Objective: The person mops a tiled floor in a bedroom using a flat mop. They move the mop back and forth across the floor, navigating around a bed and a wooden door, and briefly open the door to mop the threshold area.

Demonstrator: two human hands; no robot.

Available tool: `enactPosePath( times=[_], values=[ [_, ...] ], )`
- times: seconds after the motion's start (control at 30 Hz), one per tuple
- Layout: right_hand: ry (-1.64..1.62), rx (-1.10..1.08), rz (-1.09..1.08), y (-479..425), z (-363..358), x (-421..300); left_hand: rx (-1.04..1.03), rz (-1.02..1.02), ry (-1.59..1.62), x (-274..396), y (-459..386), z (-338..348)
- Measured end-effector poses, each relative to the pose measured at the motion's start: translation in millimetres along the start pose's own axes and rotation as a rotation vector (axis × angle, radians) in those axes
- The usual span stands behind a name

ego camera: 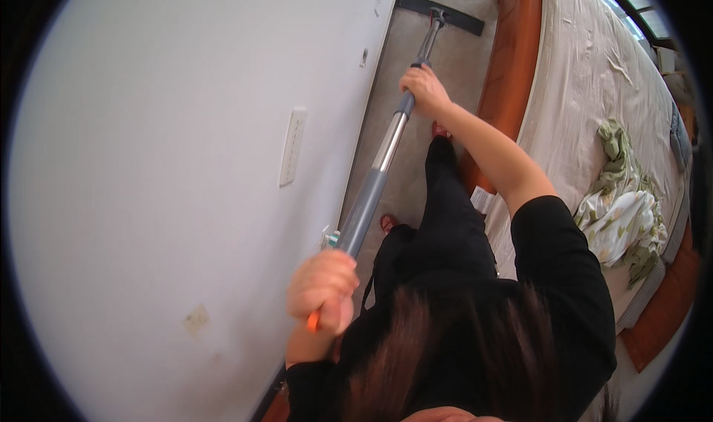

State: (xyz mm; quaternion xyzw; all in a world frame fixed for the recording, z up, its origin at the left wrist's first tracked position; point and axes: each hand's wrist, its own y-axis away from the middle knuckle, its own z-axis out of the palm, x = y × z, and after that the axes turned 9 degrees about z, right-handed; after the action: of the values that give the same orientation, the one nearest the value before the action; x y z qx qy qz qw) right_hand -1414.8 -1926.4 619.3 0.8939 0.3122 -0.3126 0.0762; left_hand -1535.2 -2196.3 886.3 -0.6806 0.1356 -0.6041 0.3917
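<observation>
A long mop pole (365, 204), grey with bare metal sections, runs from my lower left up towards the top of the view. My left hand (323, 288) is closed around its upper end, where a bit of orange shows below the fingers. Farther along, my right hand (424, 89) grips the pole near a grey joint. At the far end the wide, flat dark mop head (440, 14) lies across the grey floor (412, 48), between the wall and the bed.
The white wall (167, 143) with a socket strip (293, 147) stands close on the left; a plug sits low on it. On the right is a bed with a wooden frame (509, 60), a pale sheet (585, 60) and crumpled patterned cloth (618, 221). My red shoes are on the floor.
</observation>
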Motion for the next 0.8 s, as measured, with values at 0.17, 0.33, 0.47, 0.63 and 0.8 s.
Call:
enactPosePath(
  times=[0.17, 0.33, 0.47, 0.63, 0.8],
  values=[
    [-0.149, -0.032, -0.030, 123.7, 51.4, -130.8, 0.126, -0.029, -0.043, 140.9, 72.7, -84.8],
    [-0.277, -0.236, -0.078, 239.1, 73.2, -273.8, 0.386, 0.466, -0.100, 285.3, 103.4, -148.6],
    [-0.407, -0.321, -0.182, 307.7, 78.0, -356.9, 0.523, 1.646, 1.135, 387.9, 35.4, -146.8],
    [-0.584, -0.414, -0.225, 357.4, 86.2, -400.4, 0.877, 1.660, 4.107, 482.6, 41.2, -180.6],
    [-0.589, -0.282, -0.293, 344.3, 85.6, -398.0, 1.186, 1.398, 4.317, 509.9, 57.7, -192.4]
  ],
)
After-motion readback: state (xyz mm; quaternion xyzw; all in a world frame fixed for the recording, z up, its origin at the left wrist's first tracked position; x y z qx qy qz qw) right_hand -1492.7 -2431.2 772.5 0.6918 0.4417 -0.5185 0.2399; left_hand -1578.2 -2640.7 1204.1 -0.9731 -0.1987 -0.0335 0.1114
